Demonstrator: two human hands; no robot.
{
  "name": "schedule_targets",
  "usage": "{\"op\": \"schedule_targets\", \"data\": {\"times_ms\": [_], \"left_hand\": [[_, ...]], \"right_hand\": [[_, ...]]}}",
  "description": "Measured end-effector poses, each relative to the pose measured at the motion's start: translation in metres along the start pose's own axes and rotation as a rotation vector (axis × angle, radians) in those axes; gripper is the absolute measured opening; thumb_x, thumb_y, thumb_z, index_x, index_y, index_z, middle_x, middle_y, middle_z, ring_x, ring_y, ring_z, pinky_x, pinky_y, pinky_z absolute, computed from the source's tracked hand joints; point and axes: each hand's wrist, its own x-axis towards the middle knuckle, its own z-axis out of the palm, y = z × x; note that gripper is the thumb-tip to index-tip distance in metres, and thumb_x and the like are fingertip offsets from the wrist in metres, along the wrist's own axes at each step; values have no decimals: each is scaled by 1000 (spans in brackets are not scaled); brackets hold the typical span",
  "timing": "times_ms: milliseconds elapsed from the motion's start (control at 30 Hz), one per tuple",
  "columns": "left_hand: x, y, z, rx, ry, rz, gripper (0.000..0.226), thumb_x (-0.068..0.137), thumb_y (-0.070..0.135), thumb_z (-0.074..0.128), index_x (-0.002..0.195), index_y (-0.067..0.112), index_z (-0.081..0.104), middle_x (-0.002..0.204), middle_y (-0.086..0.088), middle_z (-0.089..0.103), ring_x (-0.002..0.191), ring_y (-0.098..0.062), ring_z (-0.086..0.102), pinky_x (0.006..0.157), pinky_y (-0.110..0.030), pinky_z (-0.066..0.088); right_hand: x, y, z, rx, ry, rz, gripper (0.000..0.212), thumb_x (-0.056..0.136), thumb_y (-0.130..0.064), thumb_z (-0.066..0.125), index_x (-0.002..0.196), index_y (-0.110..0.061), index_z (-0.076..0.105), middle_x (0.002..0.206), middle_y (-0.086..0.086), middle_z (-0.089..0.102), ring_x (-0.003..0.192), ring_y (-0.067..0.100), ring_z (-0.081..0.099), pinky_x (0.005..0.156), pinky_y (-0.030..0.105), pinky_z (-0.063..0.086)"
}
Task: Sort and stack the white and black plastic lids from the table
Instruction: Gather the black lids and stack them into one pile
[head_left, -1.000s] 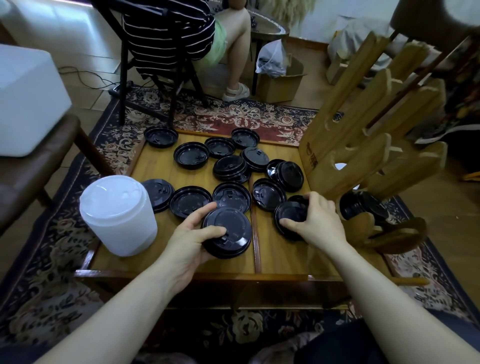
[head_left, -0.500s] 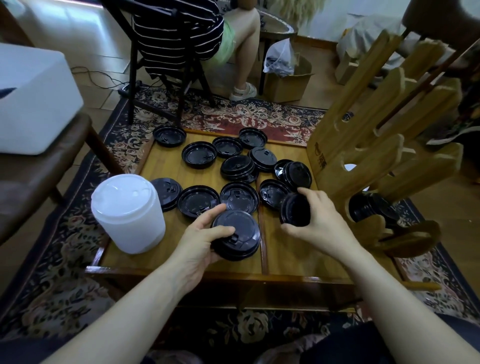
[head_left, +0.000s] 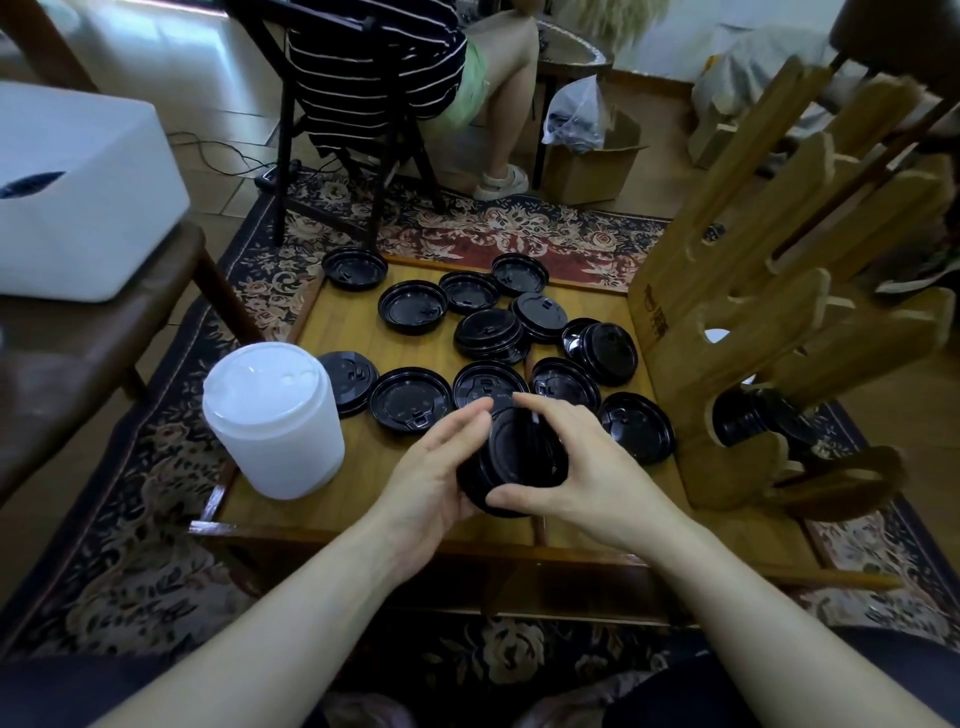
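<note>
We see the wooden surface (head_left: 358, 332) strewn with loose black lids (head_left: 413, 307), a white stack (head_left: 272, 418) at its left. Above its near edge, our left hand (head_left: 434, 480) and right hand (head_left: 576, 460) both grip one black stack (head_left: 514, 462).

I see my left grip (head_left: 441, 467) and right grip (head_left: 576, 457) clasping a stack of black lids (head_left: 519, 457) above the surface (head_left: 363, 332); loose lids (head_left: 413, 306) lie beyond; a white stack (head_left: 272, 421) stands left.

Glossy black plastic lids (head_left: 413, 314) on a smooth varnished wooden table (head_left: 358, 338); matt translucent white lid stack (head_left: 275, 418); woven patterned rug (head_left: 156, 467)
</note>
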Motion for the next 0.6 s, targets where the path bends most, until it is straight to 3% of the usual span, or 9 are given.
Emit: {"op": "schedule_targets", "data": {"times_ms": [100,200,267,400,500,600], "left_hand": [[1,-3,-1,-9,14,36,59,70,18,76,127,26,65,121,-2,72,104,-20,72,71,-33,59],[2,-2,-4,-62,49,51,62,68,9,76,127,22,65,122,-5,71,106,-24,71,74,-36,61],[3,1,-5,-113,65,63,63,68,5,75,128,20,64,122,-8,72,107,-28,71,76,-40,62],[4,5,-5,-144,69,80,61,70,1,71,128,18,64,117,-9,74,97,-25,74,69,-35,62],[5,3,-5,-128,69,68,52,82,-4,64,130,18,63,115,-7,75,96,-24,74,73,-36,62],[6,3,-5,-112,67,59,49,87,-5,60,130,17,62,114,-6,75,94,-22,74,71,-35,62]], "right_hand": [[0,-6,4,6,16,7,95,65,-62,78,146,-36,35,122,-34,39,125,-6,32,98,15,32],[2,-4,4,151,-23,72,106,57,-67,75,148,-33,33,138,-21,41,132,0,35,106,21,35],[2,-1,-1,341,-28,178,105,58,-60,77,149,-30,34,140,-13,46,127,3,47,104,28,45],[2,-1,-10,771,-62,420,66,82,-30,71,142,-19,46,124,7,64,102,19,70,73,34,61],[2,-1,-10,859,-55,446,39,91,-14,65,129,-13,58,114,16,69,90,25,71,66,34,61],[2,-1,-10,879,-39,455,34,92,-10,64,125,-12,59,111,20,69,81,23,69,60,32,59]]}}
